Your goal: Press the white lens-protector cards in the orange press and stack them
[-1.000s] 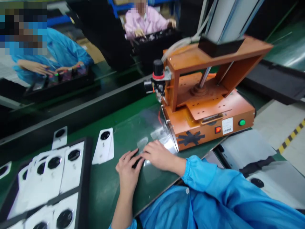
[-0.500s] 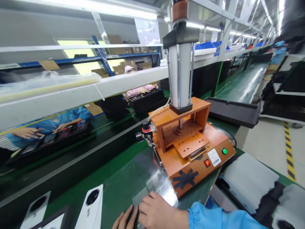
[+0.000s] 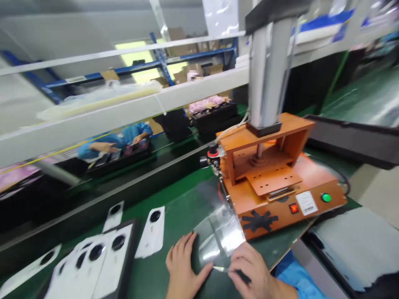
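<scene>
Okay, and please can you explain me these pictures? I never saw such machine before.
No robot is here: one camera on a person's head gives every picture, looking forward and down. The orange machine looks like a small press: an upright cylinder stands on its frame, with a red switch and green button in front. On the green bench lie white panels with dark round areas, some in a black-rimmed tray, and clear film. The right hand pinches a small pale strip; the left hand's thumb is at its other end.
</scene>
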{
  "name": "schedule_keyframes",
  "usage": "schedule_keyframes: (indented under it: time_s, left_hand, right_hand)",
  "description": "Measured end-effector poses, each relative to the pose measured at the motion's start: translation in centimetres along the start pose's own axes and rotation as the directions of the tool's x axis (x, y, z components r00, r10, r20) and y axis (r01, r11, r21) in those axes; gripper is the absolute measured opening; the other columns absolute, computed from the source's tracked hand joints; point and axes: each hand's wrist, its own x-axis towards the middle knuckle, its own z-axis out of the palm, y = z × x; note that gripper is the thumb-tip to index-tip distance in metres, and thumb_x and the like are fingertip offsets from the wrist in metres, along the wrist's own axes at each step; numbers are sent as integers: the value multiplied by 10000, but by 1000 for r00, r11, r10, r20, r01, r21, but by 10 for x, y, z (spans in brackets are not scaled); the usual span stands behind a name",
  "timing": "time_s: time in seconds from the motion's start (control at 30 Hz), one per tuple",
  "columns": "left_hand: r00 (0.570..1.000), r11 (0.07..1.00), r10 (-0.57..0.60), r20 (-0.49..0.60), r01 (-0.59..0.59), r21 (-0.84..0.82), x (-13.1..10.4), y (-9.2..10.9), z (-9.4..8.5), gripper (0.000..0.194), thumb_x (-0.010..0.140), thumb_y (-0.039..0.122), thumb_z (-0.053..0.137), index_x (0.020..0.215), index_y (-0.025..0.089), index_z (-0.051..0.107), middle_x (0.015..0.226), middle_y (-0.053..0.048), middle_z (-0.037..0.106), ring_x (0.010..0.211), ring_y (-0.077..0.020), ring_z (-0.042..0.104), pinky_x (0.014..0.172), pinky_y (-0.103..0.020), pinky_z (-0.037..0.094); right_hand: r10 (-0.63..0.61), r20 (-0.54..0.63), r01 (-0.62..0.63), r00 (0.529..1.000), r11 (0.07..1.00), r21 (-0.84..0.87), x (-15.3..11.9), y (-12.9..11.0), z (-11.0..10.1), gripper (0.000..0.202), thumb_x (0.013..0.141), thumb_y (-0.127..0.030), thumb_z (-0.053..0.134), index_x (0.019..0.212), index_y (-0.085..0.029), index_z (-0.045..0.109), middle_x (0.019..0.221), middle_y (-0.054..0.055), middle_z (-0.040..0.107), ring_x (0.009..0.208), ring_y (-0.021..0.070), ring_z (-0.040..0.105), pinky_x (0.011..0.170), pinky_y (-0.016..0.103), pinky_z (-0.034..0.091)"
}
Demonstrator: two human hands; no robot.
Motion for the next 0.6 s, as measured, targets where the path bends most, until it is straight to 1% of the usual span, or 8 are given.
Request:
schedule_keyframes:
  time_s: [0.07,0.13,0.2,0.23,0.33,0.4,0.5,0.6]
  left_hand:
    - [1000,997,-12,12,13,-82,5,8,-17,830,827,625,666,1540,277,423,1567,-154,461,1433,-356,447,1168,-607,304]
    - [998,990,-52,-23,49,-134,24,13,-34,727,911,559,602,1549,283,391,1597,-156,406,1469,-333,406,1174,-603,316]
    - [991,986,-104,-80,92,-143,59,7,-51,614,939,513,589,1487,262,473,1580,-158,413,1468,-320,408,1166,-569,361]
    - [989,985,-124,-81,113,-132,81,-1,-59,571,933,495,610,1437,239,531,1566,-162,425,1460,-315,418,1164,-536,386]
    - [977,975,-205,-54,199,-96,151,-47,-81,357,954,394,619,1250,196,657,1451,-158,531,1385,-283,496,1121,-468,452]
    - [958,957,-286,-11,285,-50,186,-88,-99,363,962,398,628,1244,169,633,1333,-114,615,1212,-255,606,1021,-492,525]
    - [899,899,-437,35,434,63,210,-144,-132,398,968,413,624,1268,153,612,1265,-92,638,1084,-228,650,931,-449,570]
    - [824,812,-565,42,547,202,214,-178,-158,397,957,403,643,1277,170,608,1268,-98,636,1089,-229,650,918,-445,579]
  right_hand:
    - [10,43,-11,999,999,34,-3,2,-2,195,876,-46,577,1011,-179,622,929,74,625,865,188,596,738,336,523]
    - [15,39,-17,999,997,69,-5,7,-2,225,877,-28,581,1038,-179,626,945,80,620,886,193,600,755,346,535]
    - [16,30,-19,999,995,96,-7,11,-1,239,873,-22,593,1048,-181,629,951,82,615,893,196,602,760,352,544]
    - [13,28,-15,1000,995,102,-8,12,-1,244,868,-21,600,1050,-179,630,952,83,614,893,197,603,760,355,547]
    - [-26,22,24,999,996,87,-10,13,-1,257,850,-15,622,1053,-172,636,950,86,619,875,196,604,746,356,554]
    - [-52,19,51,998,997,60,-11,12,-1,260,844,-14,628,1053,-168,642,940,85,625,852,193,605,727,351,555]
    - [-55,20,54,998,998,20,-13,10,-2,250,850,-20,621,1048,-170,650,927,84,636,830,191,611,715,348,556]
    - [-49,41,49,998,999,-7,-14,8,-1,244,852,-22,615,1039,-174,655,907,80,645,818,194,611,711,351,550]
